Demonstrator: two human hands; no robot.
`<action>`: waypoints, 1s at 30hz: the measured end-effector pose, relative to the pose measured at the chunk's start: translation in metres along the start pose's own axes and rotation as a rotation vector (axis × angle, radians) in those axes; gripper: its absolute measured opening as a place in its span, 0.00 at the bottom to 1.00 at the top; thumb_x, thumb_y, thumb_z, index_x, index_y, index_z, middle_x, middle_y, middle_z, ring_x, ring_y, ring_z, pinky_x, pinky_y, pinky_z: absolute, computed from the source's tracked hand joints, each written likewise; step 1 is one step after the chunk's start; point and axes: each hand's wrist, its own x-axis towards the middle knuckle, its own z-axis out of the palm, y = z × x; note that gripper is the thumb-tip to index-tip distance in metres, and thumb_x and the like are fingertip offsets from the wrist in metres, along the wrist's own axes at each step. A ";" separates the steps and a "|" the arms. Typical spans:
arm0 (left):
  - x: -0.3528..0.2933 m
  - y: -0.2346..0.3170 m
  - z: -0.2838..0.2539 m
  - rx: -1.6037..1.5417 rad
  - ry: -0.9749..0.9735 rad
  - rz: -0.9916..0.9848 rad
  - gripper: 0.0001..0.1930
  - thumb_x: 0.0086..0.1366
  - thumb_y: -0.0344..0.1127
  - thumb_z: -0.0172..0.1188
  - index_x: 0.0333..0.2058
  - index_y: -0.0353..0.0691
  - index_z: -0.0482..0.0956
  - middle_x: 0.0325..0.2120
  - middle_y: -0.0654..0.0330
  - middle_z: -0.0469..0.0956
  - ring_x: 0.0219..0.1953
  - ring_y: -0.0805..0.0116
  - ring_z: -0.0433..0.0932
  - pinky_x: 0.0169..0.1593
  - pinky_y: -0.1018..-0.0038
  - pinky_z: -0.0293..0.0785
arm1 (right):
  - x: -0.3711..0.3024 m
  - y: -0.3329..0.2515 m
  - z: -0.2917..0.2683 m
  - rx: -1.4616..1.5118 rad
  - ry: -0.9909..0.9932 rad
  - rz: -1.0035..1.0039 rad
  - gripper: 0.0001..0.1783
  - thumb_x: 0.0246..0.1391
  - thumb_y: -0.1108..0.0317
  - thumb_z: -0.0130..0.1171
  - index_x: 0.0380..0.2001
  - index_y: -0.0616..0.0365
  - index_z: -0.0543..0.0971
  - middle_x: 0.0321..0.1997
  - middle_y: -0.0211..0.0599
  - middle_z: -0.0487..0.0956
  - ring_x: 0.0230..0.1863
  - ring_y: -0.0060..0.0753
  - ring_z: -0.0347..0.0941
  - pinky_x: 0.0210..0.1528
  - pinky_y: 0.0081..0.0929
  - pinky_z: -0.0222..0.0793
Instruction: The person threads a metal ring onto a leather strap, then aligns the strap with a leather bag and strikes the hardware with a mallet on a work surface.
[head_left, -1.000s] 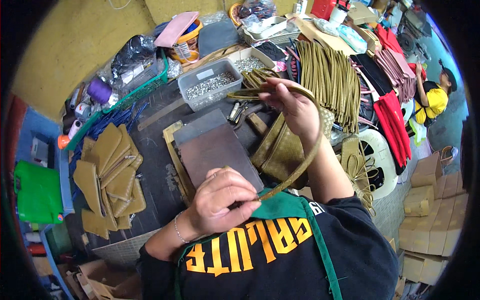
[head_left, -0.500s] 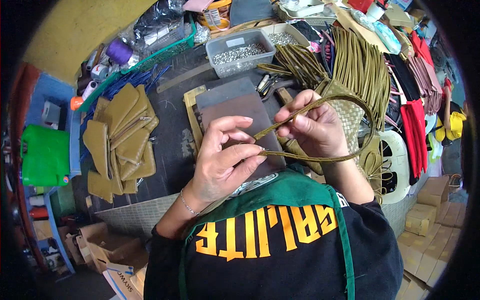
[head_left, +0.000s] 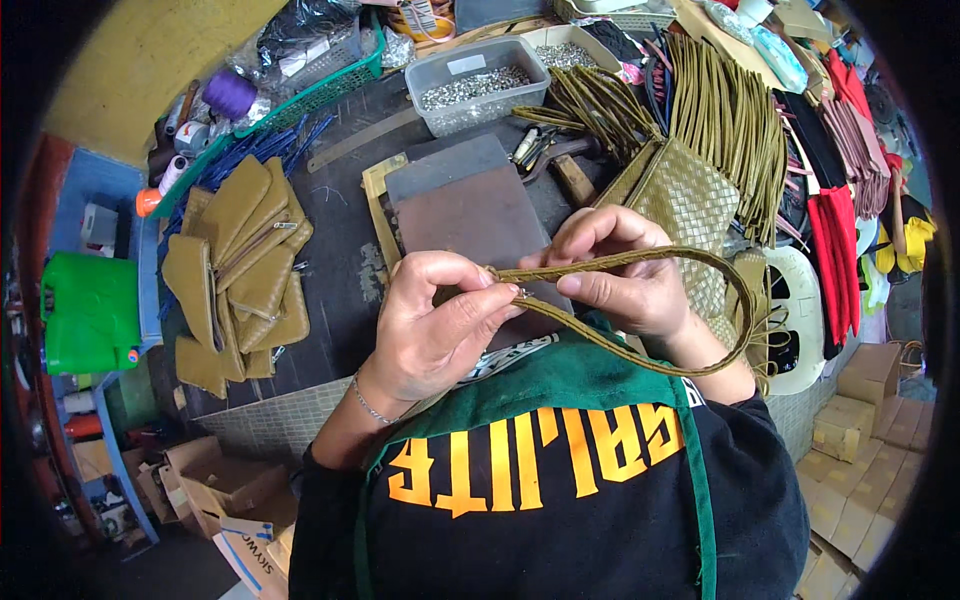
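An olive-brown strap [head_left: 735,290] is bent into a loop in front of my chest, its two ends brought close together. My left hand [head_left: 430,320] pinches near these ends; a small metal piece [head_left: 520,294] shows at its fingertips. My right hand [head_left: 630,275] is closed on the upper run of the strap between thumb and fingers, and the loop bulges out past my right wrist. Below and beyond my hands lies a dark flat slab [head_left: 465,215] on the table. A woven olive pouch [head_left: 690,190] lies just past my right hand.
Matching olive pouches [head_left: 250,270] are piled at the left. A clear tub of small metal parts [head_left: 480,100] stands at the back, near hand tools [head_left: 535,150]. Bundled straps [head_left: 725,120] hang over the right side, by a white plastic chair [head_left: 800,330]. Cardboard boxes [head_left: 855,430] stand lower right.
My right hand has moved down a little, and the strap's upper run has swung down toward the lower one. The ends are now closer together at my left fingertips.
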 end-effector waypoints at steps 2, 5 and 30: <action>0.001 0.000 0.001 -0.013 0.002 0.001 0.13 0.42 0.22 0.65 0.30 0.39 0.78 0.28 0.63 0.66 0.30 0.73 0.69 0.33 0.81 0.67 | 0.001 0.003 -0.002 0.020 -0.017 -0.033 0.08 0.45 0.81 0.55 0.30 0.63 0.68 0.36 0.43 0.75 0.40 0.31 0.73 0.43 0.24 0.70; 0.001 0.001 0.001 -0.018 0.022 -0.004 0.13 0.42 0.22 0.65 0.30 0.39 0.78 0.28 0.63 0.66 0.30 0.73 0.69 0.32 0.81 0.68 | 0.003 0.004 0.003 0.030 -0.037 -0.051 0.08 0.45 0.82 0.55 0.30 0.63 0.68 0.36 0.43 0.75 0.42 0.31 0.72 0.44 0.24 0.70; -0.001 -0.003 0.000 0.113 0.004 0.010 0.11 0.39 0.25 0.67 0.25 0.39 0.76 0.26 0.62 0.68 0.26 0.71 0.71 0.28 0.79 0.67 | -0.007 0.013 0.012 -0.152 0.068 -0.169 0.16 0.44 0.83 0.56 0.37 0.65 0.65 0.34 0.41 0.74 0.39 0.27 0.73 0.40 0.21 0.72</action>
